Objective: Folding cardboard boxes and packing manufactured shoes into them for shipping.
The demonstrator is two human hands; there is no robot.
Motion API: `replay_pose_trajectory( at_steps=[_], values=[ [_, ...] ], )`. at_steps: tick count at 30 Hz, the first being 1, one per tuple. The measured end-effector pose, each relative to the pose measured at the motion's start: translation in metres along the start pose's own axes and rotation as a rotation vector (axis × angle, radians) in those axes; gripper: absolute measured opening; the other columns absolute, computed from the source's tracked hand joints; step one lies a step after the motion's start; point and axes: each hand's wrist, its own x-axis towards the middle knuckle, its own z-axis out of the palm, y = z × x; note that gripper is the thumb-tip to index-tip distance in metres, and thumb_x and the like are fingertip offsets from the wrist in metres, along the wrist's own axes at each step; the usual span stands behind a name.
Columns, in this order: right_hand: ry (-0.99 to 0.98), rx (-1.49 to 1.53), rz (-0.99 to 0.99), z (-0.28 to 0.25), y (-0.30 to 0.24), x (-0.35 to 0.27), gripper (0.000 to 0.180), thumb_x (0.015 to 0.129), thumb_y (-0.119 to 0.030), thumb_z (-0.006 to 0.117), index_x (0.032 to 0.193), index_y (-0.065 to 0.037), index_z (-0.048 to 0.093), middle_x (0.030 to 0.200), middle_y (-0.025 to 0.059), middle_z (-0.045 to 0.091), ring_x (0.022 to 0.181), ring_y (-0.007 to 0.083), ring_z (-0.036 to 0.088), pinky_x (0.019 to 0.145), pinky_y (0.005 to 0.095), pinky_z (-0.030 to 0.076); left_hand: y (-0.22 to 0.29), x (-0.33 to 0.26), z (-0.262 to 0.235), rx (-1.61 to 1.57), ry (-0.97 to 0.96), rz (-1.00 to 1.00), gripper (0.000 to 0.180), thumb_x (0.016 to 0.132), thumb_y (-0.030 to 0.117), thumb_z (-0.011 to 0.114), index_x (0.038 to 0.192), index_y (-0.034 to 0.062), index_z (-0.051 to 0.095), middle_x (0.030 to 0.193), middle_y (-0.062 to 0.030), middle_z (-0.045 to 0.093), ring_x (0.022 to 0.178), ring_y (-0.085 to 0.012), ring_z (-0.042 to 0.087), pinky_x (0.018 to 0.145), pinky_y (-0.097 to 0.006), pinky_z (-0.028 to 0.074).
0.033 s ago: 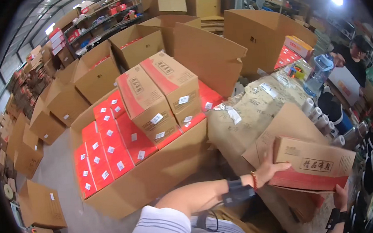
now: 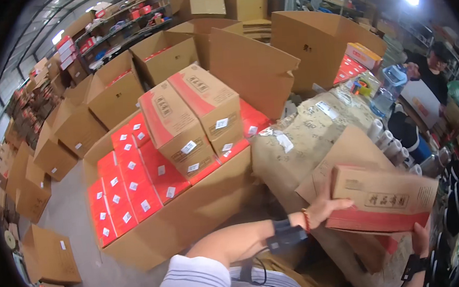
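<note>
1. Brown cardboard cartons (image 2: pixel 52 252) stand in a curved row along the left, several with white labels.
2. A large open carton (image 2: pixel 192 216) sits near the middle, filled with rows of labelled red boxes (image 2: pixel 177 177).
3. Upon those, tan cartons with red bands (image 2: pixel 173 142) rest side by side, white labels on their near ends.
4. A paper-covered worktable (image 2: pixel 305 140) comes next, a bent cardboard sheet (image 2: pixel 356 147) lying over its near part.
5. The left hand (image 2: pixel 321 210), with a red bracelet (image 2: pixel 306 221) at its wrist, clamps the held box's left end: thumb across the printed face, other fingers up along the edge.
6. That held box, a tan-and-red printed carton (image 2: pixel 381 183), is tilted between both hands, in front of the sheet.
7. The right hand (image 2: pixel 421 239) is clamped on its lower right corner; how the hidden fingers lie cannot be told. A dark wristband (image 2: pixel 413 266) circles that wrist.
8. Beyond, a clear blue water jug (image 2: pixel 387 93) stands near a co-worker in dark clothing (image 2: pixel 432 79).
</note>
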Motion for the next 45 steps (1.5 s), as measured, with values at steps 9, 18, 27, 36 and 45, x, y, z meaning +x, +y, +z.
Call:
replay_pose_trajectory(
  at_steps=[9,18,27,36,45],
  values=[
    [0.296,-0.235,-0.267,0.114,0.050,0.070,0.064,0.086,-0.010,0.056,0.145,-0.003,0.033,0.149,0.0151,0.036,0.136,0.0287,0.036,0.110,0.0405,0.030,0.057,0.002,-0.057,-0.440,0.280,0.040,0.034,0.090,0.026,0.059,0.111,-0.0006,0.058,0.107,-0.0139,0.065,0.101,-0.0277,0.062,0.094,-0.044,0.048],
    [0.277,-1.235,-0.353,0.158,0.062,0.052,0.050,0.080,-0.022,0.069,0.127,-0.011,0.058,0.133,0.0199,0.048,0.117,0.0386,0.048,0.099,0.0461,0.041,0.018,0.170,-0.150,-0.267,0.588,0.112,0.033,0.086,0.024,0.065,0.115,0.0079,0.060,0.117,-0.0071,0.061,0.112,-0.0238,0.056,0.096,-0.043,0.046],
    [0.239,-1.214,-0.337,0.166,0.054,0.060,0.042,0.080,-0.023,0.068,0.118,-0.008,0.060,0.123,0.0159,0.052,0.115,0.0344,0.049,0.099,0.0441,0.041,0.003,0.295,-0.236,-0.024,0.740,-0.003,0.086,0.072,0.034,0.076,0.134,0.0107,0.021,0.135,-0.0096,0.042,0.118,-0.0279,0.049,0.098,-0.045,0.043],
    [0.293,-1.060,-0.284,0.135,0.063,0.056,0.035,0.084,-0.023,0.065,0.115,-0.006,0.061,0.119,0.0153,0.054,0.112,0.0334,0.051,0.097,0.0433,0.041,-0.007,0.182,-0.129,1.027,0.740,0.070,0.108,0.081,0.064,0.060,0.153,0.0044,0.006,0.155,-0.0237,0.009,0.144,-0.0381,0.012,0.115,-0.046,0.016],
    [0.331,-1.047,-0.564,0.096,-0.041,0.211,0.018,0.084,-0.020,0.066,0.097,-0.007,0.069,0.097,0.0113,0.059,0.092,0.0303,0.056,0.082,0.0408,0.045,-0.040,0.116,-0.169,1.014,0.415,0.434,0.056,0.086,0.020,0.063,0.131,0.0016,0.035,0.124,-0.0143,0.042,0.105,-0.0231,0.045,0.092,-0.037,0.037]
  ],
)
